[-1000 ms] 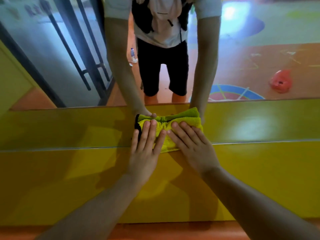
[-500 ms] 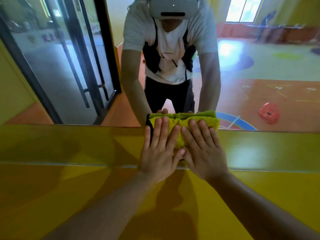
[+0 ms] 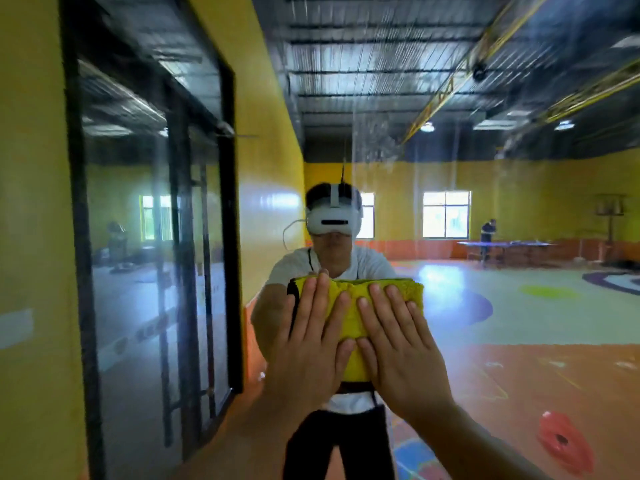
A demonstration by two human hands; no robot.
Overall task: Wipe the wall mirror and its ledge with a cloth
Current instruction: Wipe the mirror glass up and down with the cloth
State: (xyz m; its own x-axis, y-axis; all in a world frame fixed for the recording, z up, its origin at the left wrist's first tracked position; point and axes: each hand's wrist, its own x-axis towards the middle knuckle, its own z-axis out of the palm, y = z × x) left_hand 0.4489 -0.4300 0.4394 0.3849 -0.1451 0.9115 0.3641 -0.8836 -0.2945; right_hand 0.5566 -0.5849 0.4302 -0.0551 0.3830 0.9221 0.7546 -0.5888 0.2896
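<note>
- The folded yellow cloth (image 3: 348, 308) lies flat against the wall mirror (image 3: 502, 299), at centre frame.
- The left hand (image 3: 308, 344) and right hand (image 3: 401, 351) press on it side by side, fingers (image 3: 322, 299) straight and slightly apart.
- Streaks (image 3: 374, 140) mark the glass at upper centre.

On my feed the wall mirror (image 3: 485, 202) fills the whole view. A folded yellow cloth (image 3: 348, 296) lies flat against its glass at centre, with a dark edge down the cloth's left side and faint streaks running down the glass above it. Reflected in the glass is the hall floor (image 3: 519, 358), orange close in and pale further back, with a red-orange plastic piece (image 3: 562, 441) lying on it at lower right and a blue table-tennis table (image 3: 505, 245) standing far off by the back wall.
</note>
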